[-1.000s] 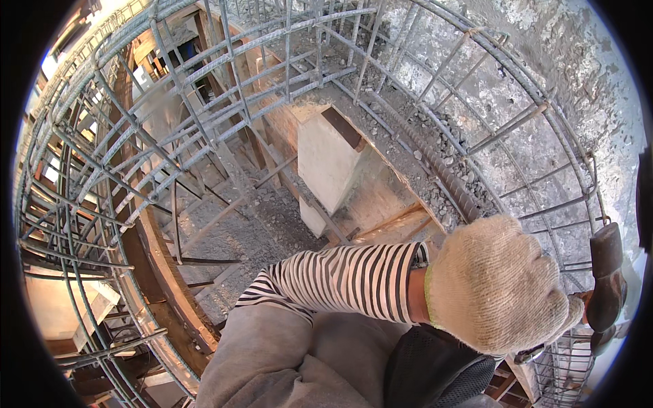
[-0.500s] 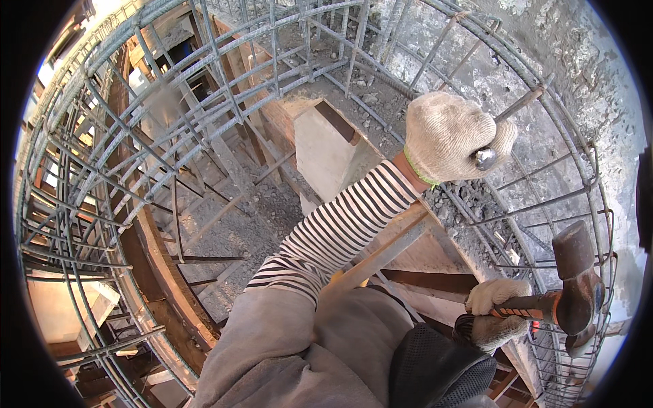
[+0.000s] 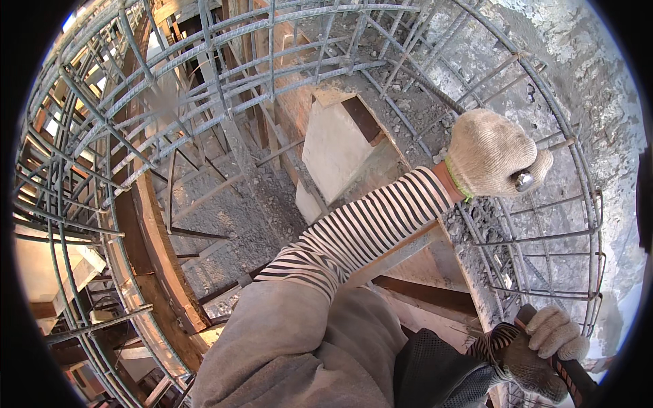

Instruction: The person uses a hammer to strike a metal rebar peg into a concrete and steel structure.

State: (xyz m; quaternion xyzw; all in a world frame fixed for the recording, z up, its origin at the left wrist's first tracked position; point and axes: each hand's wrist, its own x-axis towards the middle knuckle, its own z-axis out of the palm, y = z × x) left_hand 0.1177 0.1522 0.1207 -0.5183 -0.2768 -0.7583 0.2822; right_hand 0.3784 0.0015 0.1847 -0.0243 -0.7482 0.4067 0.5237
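Note:
My left hand [image 3: 495, 153], in a knitted off-white glove, is closed around a metal rod [image 3: 523, 180]. Only the rod's shiny rounded end shows; the fist hides the rest. Steel bars run right beside this fist, against the rough grey concrete wall. Down at the lower right, my right hand [image 3: 549, 348], gloved too, grips a hammer by its dark handle [image 3: 577, 382]. The butt of the handle points up and left, and the hammer's head is out of sight at the picture's rim.
A curved cage of steel bars [image 3: 224, 44] arcs across the top and left. The concrete wall [image 3: 571, 75] rises at the right. Below me lie a bent wooden form board [image 3: 163, 251], a pale panel [image 3: 333, 149] and grey rubble [image 3: 231, 211].
The hammer has swung down and to the right, its head leaving view. My left fist, still around the rod, sits farther right and slightly lower in the picture, as the whole view has shifted.

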